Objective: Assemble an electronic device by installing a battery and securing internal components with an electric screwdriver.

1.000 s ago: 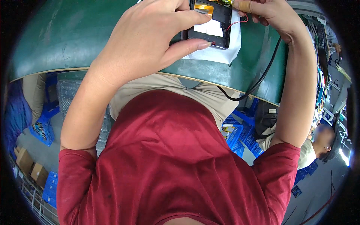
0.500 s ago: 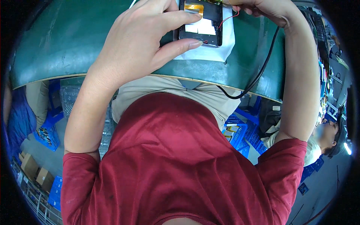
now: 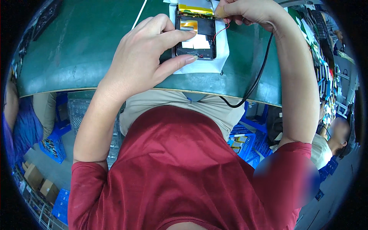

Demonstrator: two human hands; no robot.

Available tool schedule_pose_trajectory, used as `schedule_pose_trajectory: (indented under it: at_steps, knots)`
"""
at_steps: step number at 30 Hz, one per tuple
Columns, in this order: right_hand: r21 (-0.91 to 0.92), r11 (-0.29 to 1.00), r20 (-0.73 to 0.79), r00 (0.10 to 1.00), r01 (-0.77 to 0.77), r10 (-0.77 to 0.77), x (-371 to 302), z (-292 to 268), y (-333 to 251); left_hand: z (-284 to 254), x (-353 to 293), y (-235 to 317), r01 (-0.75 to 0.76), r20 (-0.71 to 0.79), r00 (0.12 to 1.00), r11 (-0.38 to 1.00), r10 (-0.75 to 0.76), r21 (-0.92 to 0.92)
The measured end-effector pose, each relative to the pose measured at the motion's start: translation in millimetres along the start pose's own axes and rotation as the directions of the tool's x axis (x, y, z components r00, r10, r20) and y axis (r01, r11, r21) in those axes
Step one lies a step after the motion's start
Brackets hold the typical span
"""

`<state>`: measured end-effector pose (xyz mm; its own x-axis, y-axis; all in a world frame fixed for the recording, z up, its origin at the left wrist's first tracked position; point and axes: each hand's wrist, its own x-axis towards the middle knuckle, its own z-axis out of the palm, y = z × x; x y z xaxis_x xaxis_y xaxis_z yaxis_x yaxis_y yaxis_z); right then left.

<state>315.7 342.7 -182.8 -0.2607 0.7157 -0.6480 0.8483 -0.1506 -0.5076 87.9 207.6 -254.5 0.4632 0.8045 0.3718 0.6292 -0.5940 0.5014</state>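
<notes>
Well, the open black device case (image 3: 207, 27) points away long-ways between the left hand (image 3: 141, 55), thumb and finger spread on it, and the right hand (image 3: 251, 11), bunched by its far right corner, hold too hidden to tell.

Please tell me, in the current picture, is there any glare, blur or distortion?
Head view: pale sheen on the green table, whose front edge curves; a smeared blur over the right sleeve; left hand and right hand fairly sharp.
</notes>
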Motion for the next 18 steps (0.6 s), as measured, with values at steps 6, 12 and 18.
schedule_pose_trajectory:
  at_steps: [6,12,18]
  knots:
    - [-0.025,0.995,-0.066,0.993,-0.097,0.095,-15.0,-1.1,-8.7,1.0,6.0,2.1,-0.024,-0.009,1.000,1.000,0.024,-0.018]
    - [-0.202,0.977,-0.149,0.984,0.065,-0.097,-3.9,6.6,3.4,-0.2,3.4,1.1,-0.039,-0.015,0.999,0.999,0.039,-0.008]
    - [-0.373,0.891,-0.637,0.627,0.258,-0.448,-88.0,-6.5,110.2,-0.2,1.4,2.0,-0.030,-0.044,0.999,0.999,0.029,-0.014]
